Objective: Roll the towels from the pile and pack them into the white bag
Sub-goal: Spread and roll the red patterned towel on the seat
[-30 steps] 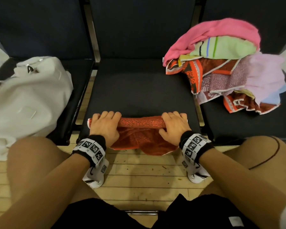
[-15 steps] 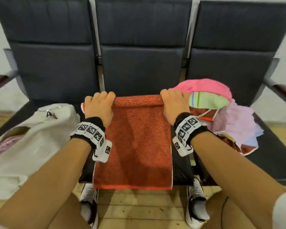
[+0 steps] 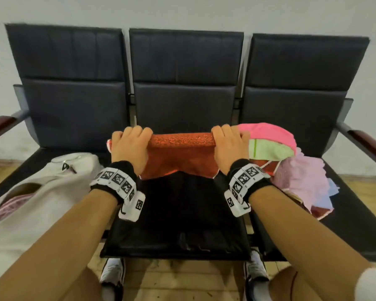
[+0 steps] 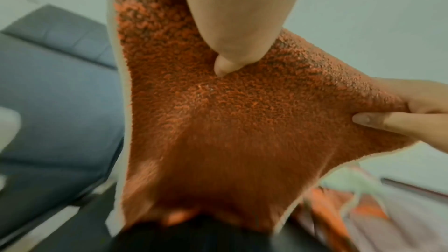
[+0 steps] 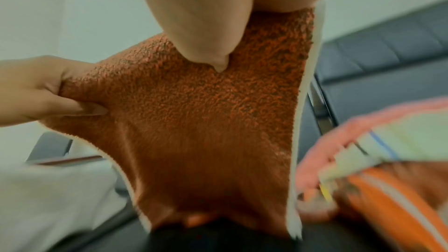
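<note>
Both hands, left hand and right hand, clamp the orange towel above the middle seat; bag left, pile right. Wrist views: each thumb presses terry.

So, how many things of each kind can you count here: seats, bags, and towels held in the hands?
Seats: 3, namely left seat, middle seat, right seat
Bags: 1, the white bag
Towels held: 1, the orange towel, gripped by left hand and right hand
Total: 5
The pile overlaps too much to count.
</note>
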{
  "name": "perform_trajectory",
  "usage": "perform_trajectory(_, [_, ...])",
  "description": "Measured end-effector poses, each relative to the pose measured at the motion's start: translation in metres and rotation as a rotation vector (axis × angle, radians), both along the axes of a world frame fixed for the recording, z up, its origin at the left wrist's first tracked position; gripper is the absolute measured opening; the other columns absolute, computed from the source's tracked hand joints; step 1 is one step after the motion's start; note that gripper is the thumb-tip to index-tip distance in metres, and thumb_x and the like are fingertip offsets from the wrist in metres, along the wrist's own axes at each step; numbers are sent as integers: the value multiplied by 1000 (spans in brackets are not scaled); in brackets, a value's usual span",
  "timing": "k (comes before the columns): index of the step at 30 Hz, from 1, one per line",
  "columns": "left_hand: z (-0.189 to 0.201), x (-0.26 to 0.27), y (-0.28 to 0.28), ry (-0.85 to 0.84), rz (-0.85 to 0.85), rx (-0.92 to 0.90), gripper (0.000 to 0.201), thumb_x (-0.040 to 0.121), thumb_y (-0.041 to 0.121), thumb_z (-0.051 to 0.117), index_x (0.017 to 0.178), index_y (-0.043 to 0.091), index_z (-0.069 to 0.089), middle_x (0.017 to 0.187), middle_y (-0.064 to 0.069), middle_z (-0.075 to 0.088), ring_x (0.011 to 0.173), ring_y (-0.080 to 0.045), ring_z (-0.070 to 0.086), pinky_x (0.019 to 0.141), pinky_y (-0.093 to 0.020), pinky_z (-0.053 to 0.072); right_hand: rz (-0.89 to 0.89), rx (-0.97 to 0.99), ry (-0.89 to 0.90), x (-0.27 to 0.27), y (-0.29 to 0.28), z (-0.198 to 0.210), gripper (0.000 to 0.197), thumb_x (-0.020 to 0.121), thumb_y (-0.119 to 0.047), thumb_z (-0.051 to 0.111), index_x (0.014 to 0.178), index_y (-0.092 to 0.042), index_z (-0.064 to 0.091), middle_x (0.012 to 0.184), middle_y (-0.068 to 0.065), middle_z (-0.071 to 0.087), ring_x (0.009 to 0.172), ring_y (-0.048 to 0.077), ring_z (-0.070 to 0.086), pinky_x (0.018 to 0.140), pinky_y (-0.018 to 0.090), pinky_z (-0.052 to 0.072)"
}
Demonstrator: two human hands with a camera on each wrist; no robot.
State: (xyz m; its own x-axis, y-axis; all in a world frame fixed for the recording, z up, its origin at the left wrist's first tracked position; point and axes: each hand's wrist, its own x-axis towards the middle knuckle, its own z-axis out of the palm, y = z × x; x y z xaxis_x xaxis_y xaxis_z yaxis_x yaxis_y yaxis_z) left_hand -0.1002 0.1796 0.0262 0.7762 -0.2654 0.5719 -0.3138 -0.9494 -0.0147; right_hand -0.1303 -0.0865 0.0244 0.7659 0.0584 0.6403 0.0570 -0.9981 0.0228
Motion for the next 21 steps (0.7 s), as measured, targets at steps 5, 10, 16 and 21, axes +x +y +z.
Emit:
perform_trajectory(5, [-138,-38,4,239,-68,120,48,59,-1,76,100,19,62,84,-3,60,81,-31,60,74,-45,42,-5,21,364,-48,-2,-142,47,65,-4,69,109,-20,60,98,3,57,94,30,54,81,46,38])
perform_trajectory(10, [-236,-91,15,657,-37,237,43,76,8,62,115,24,59,103,0,63,104,-28,58,89,-45,33,34,-56,812,-98,2,-223,49,77,-5,56,125,-15,52,122,8,44,114,32,43,89,47,35])
perform_trajectory(16, [-256,-110,25,733,-49,253,45,75,23,68,119,22,60,107,-4,63,103,-32,59,97,-49,36,172,192,911,-117,-8,-255,79,86,-8,58,154,-19,20,131,7,51,117,30,50,98,41,39])
perform_trajectory(21, [-254,-118,27,726,6,160,57,79,23,64,134,25,48,116,-2,66,113,-31,58,115,-51,20,189,346,967,-117,-17,-244,35,90,-33,67,115,-23,45,105,5,64,97,29,60,80,39,50])
